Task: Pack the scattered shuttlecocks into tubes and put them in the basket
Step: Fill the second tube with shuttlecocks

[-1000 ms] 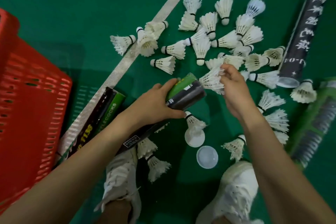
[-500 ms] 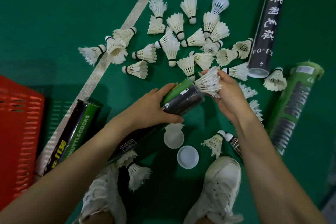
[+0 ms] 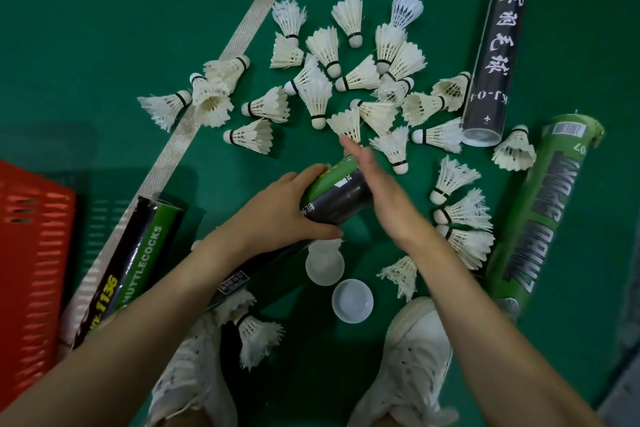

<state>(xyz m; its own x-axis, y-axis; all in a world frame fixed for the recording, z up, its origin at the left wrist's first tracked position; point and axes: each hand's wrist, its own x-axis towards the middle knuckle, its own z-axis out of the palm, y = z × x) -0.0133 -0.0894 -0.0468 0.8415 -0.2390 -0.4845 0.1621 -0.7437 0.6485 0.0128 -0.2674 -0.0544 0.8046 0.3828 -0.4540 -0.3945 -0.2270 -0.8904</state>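
Observation:
My left hand (image 3: 284, 211) grips a black and green tube (image 3: 337, 196) near its open end, tilted up off the green floor. My right hand (image 3: 377, 191) is flat with straight fingers against that open end, covering the mouth; whatever is inside is hidden. Several white shuttlecocks (image 3: 317, 97) lie scattered on the floor beyond the tube, and more shuttlecocks (image 3: 464, 215) lie to the right of my right wrist. The red basket (image 3: 33, 253) stands at the left edge.
A black tube (image 3: 495, 52) and a green tube (image 3: 540, 215) lie at the right. A black-green tube (image 3: 128, 260) lies by the basket. Two white caps (image 3: 352, 300) rest near my white shoes (image 3: 412, 357). White court lines cross the floor.
The shuttlecock my right hand held at the tube's mouth has gone out of sight, and that hand now lies flat over the opening. The camera view has shifted slightly.

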